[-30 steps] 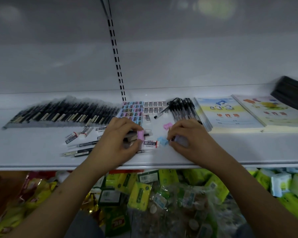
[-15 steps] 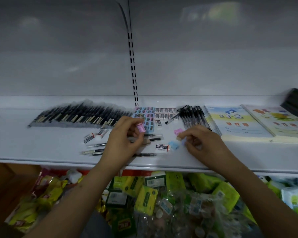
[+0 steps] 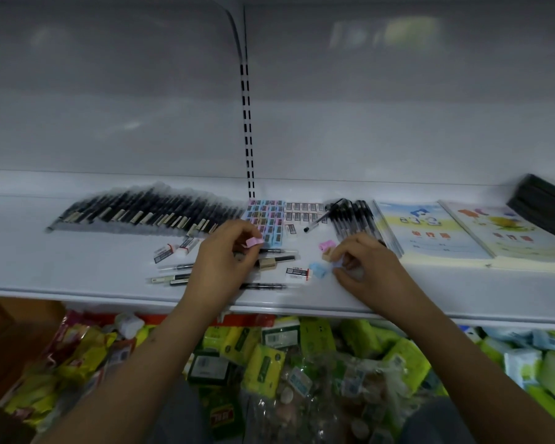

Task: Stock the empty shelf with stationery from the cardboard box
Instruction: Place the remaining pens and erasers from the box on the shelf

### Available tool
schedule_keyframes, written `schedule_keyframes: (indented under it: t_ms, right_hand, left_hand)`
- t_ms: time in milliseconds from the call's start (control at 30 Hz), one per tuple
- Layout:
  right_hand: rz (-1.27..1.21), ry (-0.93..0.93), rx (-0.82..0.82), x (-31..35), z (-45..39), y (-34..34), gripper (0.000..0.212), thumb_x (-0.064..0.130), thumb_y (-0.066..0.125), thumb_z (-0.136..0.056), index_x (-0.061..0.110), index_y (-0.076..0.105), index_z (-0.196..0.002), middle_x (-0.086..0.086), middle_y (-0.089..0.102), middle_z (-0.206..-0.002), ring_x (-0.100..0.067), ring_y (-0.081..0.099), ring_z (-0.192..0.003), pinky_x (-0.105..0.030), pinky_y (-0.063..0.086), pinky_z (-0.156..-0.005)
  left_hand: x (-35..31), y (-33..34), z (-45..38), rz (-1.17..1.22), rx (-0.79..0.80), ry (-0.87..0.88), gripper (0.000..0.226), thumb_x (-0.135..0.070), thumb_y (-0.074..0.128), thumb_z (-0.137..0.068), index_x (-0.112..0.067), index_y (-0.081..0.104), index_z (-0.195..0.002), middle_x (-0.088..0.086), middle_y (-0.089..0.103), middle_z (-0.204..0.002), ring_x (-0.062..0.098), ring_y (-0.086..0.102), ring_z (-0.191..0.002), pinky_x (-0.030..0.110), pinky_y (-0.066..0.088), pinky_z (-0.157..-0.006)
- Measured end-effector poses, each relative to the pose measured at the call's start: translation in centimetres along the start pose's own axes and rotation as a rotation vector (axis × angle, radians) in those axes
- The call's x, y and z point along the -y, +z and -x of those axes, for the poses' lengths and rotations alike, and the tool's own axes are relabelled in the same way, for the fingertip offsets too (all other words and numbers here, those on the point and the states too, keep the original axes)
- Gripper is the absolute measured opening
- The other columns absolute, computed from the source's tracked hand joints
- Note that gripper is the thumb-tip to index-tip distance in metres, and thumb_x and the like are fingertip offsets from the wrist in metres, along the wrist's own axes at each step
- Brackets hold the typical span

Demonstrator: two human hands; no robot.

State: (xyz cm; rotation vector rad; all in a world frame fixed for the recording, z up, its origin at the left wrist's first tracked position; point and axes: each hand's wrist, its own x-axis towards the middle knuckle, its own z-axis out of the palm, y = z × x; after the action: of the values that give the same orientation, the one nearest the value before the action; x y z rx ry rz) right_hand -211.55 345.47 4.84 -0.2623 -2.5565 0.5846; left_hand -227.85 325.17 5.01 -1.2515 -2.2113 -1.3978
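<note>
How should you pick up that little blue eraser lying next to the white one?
Pinch the blue eraser from above, finger and thumb on its two long sides. It is a small block lying flat on the shelf, and the white eraser sits close on its left, so coming down from the top looks easiest.

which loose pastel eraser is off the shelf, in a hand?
The pink eraser pinched by the left hand. The other pink one and the blue one lie on the shelf.

Both forearms [image 3: 148, 357] bare, no sleeves, rings or watch showing
</note>
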Motion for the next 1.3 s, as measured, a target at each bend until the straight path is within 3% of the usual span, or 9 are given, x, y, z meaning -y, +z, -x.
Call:
schedule_keyframes:
  t_ms: [100, 233, 333, 500, 600, 733, 967, 1100, 1300]
  right_hand:
    - [0.050, -0.025, 0.023, 0.0, 0.1, -0.1, 0.022, 0.013, 0.070, -0.084, 0.029, 0.056, -0.082, 0.010, 0.055, -0.095, -0.003, 0.054, -0.084, -0.007, 0.040, -0.075]
    - [0.145, -0.057, 0.008, 0.0, 0.0, -0.2, 0.005, 0.027, 0.066, -0.088, 0.025, 0.063, -0.092, 0.010, 0.060, -0.099, -0.008, 0.051, -0.095, -0.028, 0.046, -0.086]
    - [0.073, -0.086, -0.102, 0.9, 0.0, 0.1, 0.019, 0.032, 0.067, -0.088, 0.023, 0.064, -0.105, 0.010, 0.057, -0.103, -0.005, 0.050, -0.093, -0.025, 0.043, -0.083]
    - [0.134, -0.248, 0.061, 4.9, -1.6, 2.6, 0.032, 0.053, 0.062, -0.087, 0.029, 0.068, -0.107, 0.016, 0.062, -0.100, -0.002, 0.047, -0.093, -0.018, 0.036, -0.078]
    - [0.163, -0.306, 0.173, 6.2, -3.0, 4.3, 0.025, 0.045, 0.065, -0.089, 0.027, 0.072, -0.103, 0.013, 0.065, -0.101, -0.005, 0.049, -0.095, -0.024, 0.042, -0.082]
    - [0.135, -0.279, 0.203, 6.5, -3.5, 5.6, 0.012, 0.036, 0.063, -0.091, 0.026, 0.071, -0.091, 0.011, 0.064, -0.092, -0.007, 0.049, -0.090, -0.025, 0.043, -0.080]
    - [0.097, -0.277, 0.136, 7.0, -3.4, 6.0, 0.006, 0.033, 0.067, -0.089, 0.029, 0.070, -0.086, 0.016, 0.064, -0.087, -0.007, 0.052, -0.087, -0.026, 0.042, -0.081]
    - [0.067, -0.259, 0.133, 6.9, -3.3, 5.8, 0.005, 0.032, 0.066, -0.090, 0.028, 0.070, -0.089, 0.017, 0.064, -0.090, -0.006, 0.052, -0.089, -0.024, 0.040, -0.082]
    - [0.025, -0.224, 0.169, 7.3, -3.2, 5.5, 0.010, 0.031, 0.064, -0.092, 0.026, 0.071, -0.096, 0.013, 0.067, -0.094, -0.004, 0.058, -0.087, -0.023, 0.048, -0.080]
  left_hand:
    - [-0.2, 0.1, 0.2, -0.054, 0.011, 0.042, 0.008, -0.019, 0.066, -0.093, -0.026, 0.064, -0.096, -0.017, 0.064, -0.095, -0.003, 0.060, -0.087, 0.008, 0.045, -0.072]
    - [-0.1, -0.5, 0.4, 0.017, -0.056, 0.061, 0.007, -0.017, 0.065, -0.094, -0.021, 0.067, -0.100, -0.013, 0.066, -0.099, -0.001, 0.062, -0.088, 0.007, 0.046, -0.073]
    - [1.0, -1.9, 1.0, -0.013, -0.106, 0.048, 0.012, -0.014, 0.066, -0.093, -0.024, 0.067, -0.100, -0.014, 0.066, -0.101, -0.003, 0.062, -0.089, 0.004, 0.044, -0.077]
    - [3.1, -6.0, 2.2, -0.190, -0.098, 0.057, 0.016, -0.009, 0.068, -0.090, -0.020, 0.068, -0.101, -0.010, 0.065, -0.105, -0.002, 0.061, -0.090, 0.002, 0.042, -0.081]
    - [4.5, -9.1, 3.1, -0.274, -0.152, 0.029, 0.015, -0.007, 0.071, -0.087, -0.014, 0.069, -0.101, -0.003, 0.064, -0.102, 0.003, 0.060, -0.088, 0.003, 0.043, -0.082]
    - [7.7, -12.3, 4.1, -0.441, -0.200, -0.113, 0.011, -0.009, 0.074, -0.085, -0.008, 0.070, -0.095, 0.004, 0.063, -0.098, 0.017, 0.062, -0.084, 0.022, 0.046, -0.079]
    - [10.0, -13.2, 5.2, -0.434, -0.054, -0.183, 0.017, -0.024, 0.068, -0.092, -0.011, 0.074, -0.101, 0.004, 0.063, -0.115, 0.020, 0.060, -0.106, 0.028, 0.044, -0.092]
    - [8.1, -12.6, 5.3, -0.426, -0.054, -0.059, 0.037, -0.047, 0.052, -0.091, -0.022, 0.068, -0.114, -0.003, 0.055, -0.118, 0.017, 0.048, -0.114, 0.036, 0.043, -0.094]
    - [5.0, -9.7, 3.9, -0.365, 0.322, 0.059, 0.034, -0.051, 0.060, -0.091, -0.032, 0.065, -0.119, -0.017, 0.053, -0.112, 0.001, 0.049, -0.106, 0.024, 0.046, -0.089]
